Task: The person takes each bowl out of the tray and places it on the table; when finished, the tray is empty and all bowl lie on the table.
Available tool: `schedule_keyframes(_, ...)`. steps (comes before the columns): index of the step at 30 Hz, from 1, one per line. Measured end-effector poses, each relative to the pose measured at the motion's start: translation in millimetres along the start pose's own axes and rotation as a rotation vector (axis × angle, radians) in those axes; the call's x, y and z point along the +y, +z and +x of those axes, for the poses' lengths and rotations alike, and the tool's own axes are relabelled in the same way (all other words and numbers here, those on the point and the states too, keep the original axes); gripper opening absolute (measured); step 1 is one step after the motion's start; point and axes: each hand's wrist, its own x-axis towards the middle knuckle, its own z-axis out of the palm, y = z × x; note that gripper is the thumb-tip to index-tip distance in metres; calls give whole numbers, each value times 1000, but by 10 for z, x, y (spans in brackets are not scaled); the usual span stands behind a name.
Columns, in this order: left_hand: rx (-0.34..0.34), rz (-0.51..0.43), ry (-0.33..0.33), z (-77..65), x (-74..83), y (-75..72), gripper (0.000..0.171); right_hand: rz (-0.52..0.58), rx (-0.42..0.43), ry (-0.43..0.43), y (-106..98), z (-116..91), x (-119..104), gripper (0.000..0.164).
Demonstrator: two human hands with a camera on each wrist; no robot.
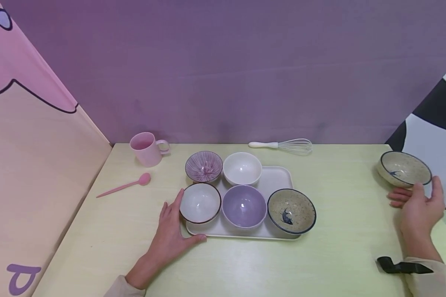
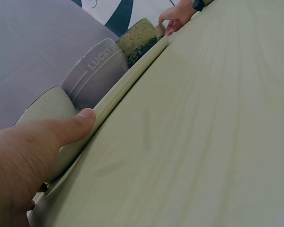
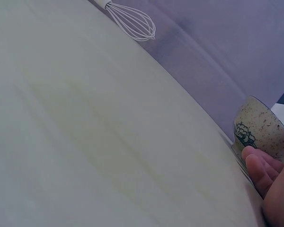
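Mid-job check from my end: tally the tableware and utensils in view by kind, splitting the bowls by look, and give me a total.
Speckled bowls: 2
White bowls, one dark-rimmed: 2
Plain purple bowl: 1
Striped bowl: 1
Pink mug: 1
Pink spoon: 1
Whisk: 1
Tray: 1
Total: 10

— What can be read on the round lavender glazed bowl [image 2: 97, 76]?
— "LUCKY" is lettered in pale capitals on its outer wall, followed by a probable D; the rest cannot be made out.
— And on the pale pink backdrop panel [image 1: 41, 177]?
— One purple, letter-like mark [image 1: 16, 284] is shown near its bottom; it cannot be identified.
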Motion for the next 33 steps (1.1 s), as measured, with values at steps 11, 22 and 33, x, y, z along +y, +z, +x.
schedule_keyframes(11, 4, 1, -6, -13, -35, -3, 148, -11, 69, -69, 54, -107, 10, 59)
schedule_keyframes(22, -1, -2, -5, -10, -24, 7, 148, -84, 110, -267, 204, -400, 9, 48)
schedule_keyframes(33, 3, -14, -10, -6, -13, 21, 148, -84, -69, -418, 353, -632, 19, 43)
